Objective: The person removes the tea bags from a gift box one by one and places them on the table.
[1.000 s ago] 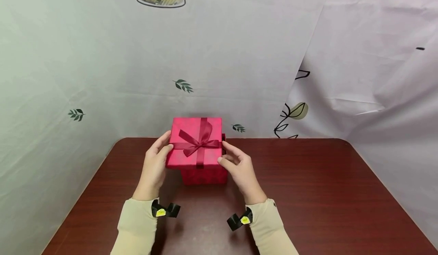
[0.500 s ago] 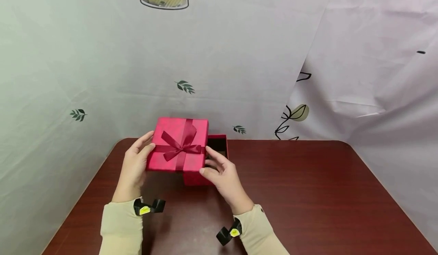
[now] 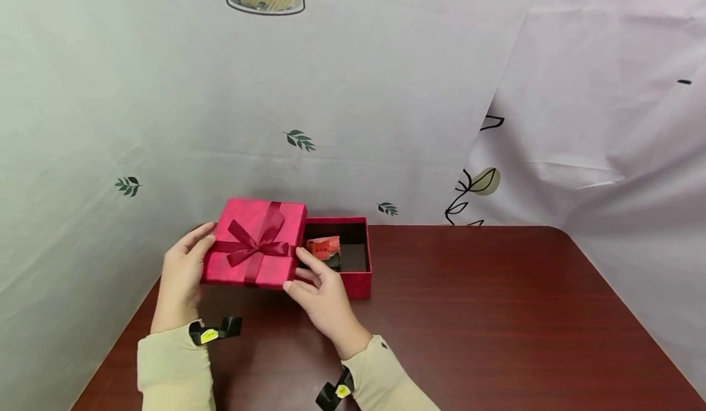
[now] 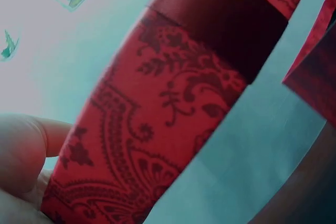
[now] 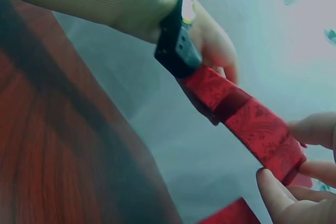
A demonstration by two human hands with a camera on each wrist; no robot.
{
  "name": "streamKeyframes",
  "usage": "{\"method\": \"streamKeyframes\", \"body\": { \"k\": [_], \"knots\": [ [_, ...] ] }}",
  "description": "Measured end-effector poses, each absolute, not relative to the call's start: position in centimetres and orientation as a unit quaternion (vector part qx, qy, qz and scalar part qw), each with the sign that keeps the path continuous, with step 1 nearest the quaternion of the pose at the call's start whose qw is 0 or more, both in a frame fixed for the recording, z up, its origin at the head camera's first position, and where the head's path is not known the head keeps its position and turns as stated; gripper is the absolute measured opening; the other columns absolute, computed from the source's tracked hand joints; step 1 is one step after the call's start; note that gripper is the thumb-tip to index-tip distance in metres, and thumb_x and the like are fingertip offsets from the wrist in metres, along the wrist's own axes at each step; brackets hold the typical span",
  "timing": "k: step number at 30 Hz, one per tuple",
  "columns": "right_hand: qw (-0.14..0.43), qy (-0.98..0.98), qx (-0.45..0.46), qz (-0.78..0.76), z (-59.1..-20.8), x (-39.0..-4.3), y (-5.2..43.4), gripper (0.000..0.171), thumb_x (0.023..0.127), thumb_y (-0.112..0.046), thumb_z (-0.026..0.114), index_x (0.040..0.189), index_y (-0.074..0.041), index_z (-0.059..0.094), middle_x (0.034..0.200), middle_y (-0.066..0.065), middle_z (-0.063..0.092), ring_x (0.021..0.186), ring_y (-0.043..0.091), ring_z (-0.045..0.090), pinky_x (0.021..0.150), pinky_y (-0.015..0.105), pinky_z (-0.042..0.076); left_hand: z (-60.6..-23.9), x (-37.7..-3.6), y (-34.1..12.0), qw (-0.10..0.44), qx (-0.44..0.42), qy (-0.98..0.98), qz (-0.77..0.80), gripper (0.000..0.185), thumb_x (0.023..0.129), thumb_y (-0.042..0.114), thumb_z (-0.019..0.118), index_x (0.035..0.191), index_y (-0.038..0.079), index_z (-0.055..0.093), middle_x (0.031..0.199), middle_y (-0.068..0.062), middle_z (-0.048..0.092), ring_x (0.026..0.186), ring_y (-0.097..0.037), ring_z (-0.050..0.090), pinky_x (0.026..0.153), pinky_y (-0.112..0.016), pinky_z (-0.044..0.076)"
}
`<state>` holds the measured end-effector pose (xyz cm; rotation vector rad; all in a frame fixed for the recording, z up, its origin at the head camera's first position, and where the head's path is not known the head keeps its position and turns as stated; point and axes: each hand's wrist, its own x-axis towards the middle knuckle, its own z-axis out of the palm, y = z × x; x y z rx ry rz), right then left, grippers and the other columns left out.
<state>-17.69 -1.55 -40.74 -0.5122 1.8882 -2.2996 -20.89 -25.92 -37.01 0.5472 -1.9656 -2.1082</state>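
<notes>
A red patterned gift box lid (image 3: 234,218) with a dark red ribbon bow (image 3: 256,247) is held up, slightly tilted, between both hands. My left hand (image 3: 182,276) grips its left edge, and my right hand (image 3: 325,304) pinches the right edge near the front corner. The left wrist view shows the lid's patterned side wall (image 4: 142,103) close up. Both hands appear around the lid (image 5: 262,129) in the right wrist view. Behind and right of the lid stands the uncovered red box (image 3: 358,285), partly hidden. Inside lies a small red-orange packet (image 3: 325,248) on something dark.
The box stands near the far edge of the dark reddish-brown wooden table (image 3: 485,313). A pale cloth backdrop (image 3: 364,92) printed with leaves hangs behind the table. Each wrist carries a black strap with a small camera (image 3: 220,328).
Both hands have carried the lid off the box to the left and slightly nearer. The box's dark inside and the packet have come into view. The box itself stays in place.
</notes>
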Motion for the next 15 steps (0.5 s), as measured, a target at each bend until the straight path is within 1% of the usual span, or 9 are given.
{"method": "streamKeyframes", "body": {
  "k": [2, 4, 7, 12, 15],
  "knots": [
    [0.044, 0.628, -0.171, -0.758, -40.9, -17.7, -2.3, 0.058, 0.095, -0.004, 0.069, 0.149, -0.003, 0.049, 0.156, 0.011, 0.044, 0.125, 0.031, 0.059, 0.098, 0.03, 0.053, -37.2, -20.9, -26.4, 0.109, 0.202, -0.669, -0.707, 0.047, 0.103, 0.028, 0.057, 0.148, 0.014, 0.055, 0.137, -0.002, 0.053, 0.093, 0.0, 0.061, 0.07, -0.012, 0.055],
    [0.031, 0.634, -0.172, -0.753, -41.0, -17.7, -3.0, 0.056, 0.095, -0.005, 0.07, 0.148, -0.003, 0.051, 0.156, 0.009, 0.044, 0.125, 0.03, 0.059, 0.098, 0.029, 0.053, -37.4, -20.9, -26.8, 0.111, 0.219, -0.669, -0.702, 0.047, 0.103, 0.03, 0.058, 0.147, 0.014, 0.056, 0.14, -0.005, 0.051, 0.092, -0.001, 0.06, 0.069, -0.012, 0.054],
    [0.013, 0.642, -0.179, -0.746, -41.2, -17.6, -3.9, 0.053, 0.095, -0.006, 0.069, 0.146, -0.001, 0.053, 0.155, 0.01, 0.046, 0.127, 0.028, 0.059, 0.099, 0.03, 0.052, -37.8, -21.0, -27.4, 0.114, 0.24, -0.665, -0.698, 0.046, 0.102, 0.031, 0.058, 0.145, 0.015, 0.058, 0.142, -0.006, 0.051, 0.095, -0.002, 0.058, 0.068, -0.011, 0.053],
    [0.008, 0.655, -0.175, -0.735, -41.7, -17.3, -5.2, 0.051, 0.098, -0.009, 0.067, 0.146, -0.002, 0.052, 0.155, 0.007, 0.046, 0.131, 0.023, 0.056, 0.1, 0.028, 0.051, -38.7, -21.1, -28.3, 0.111, 0.262, -0.674, -0.682, 0.046, 0.102, 0.033, 0.059, 0.144, 0.015, 0.059, 0.139, -0.004, 0.055, 0.099, -0.003, 0.056, 0.068, -0.01, 0.052],
    [0.014, 0.663, -0.173, -0.728, -42.2, -17.0, -5.9, 0.052, 0.099, -0.009, 0.064, 0.148, -0.002, 0.049, 0.157, 0.009, 0.042, 0.134, 0.024, 0.054, 0.101, 0.028, 0.05, -39.6, -21.2, -28.8, 0.098, 0.269, -0.696, -0.658, 0.049, 0.102, 0.037, 0.057, 0.146, 0.016, 0.057, 0.144, -0.006, 0.052, 0.108, -0.007, 0.053, 0.07, -0.01, 0.049]
  ]
}}
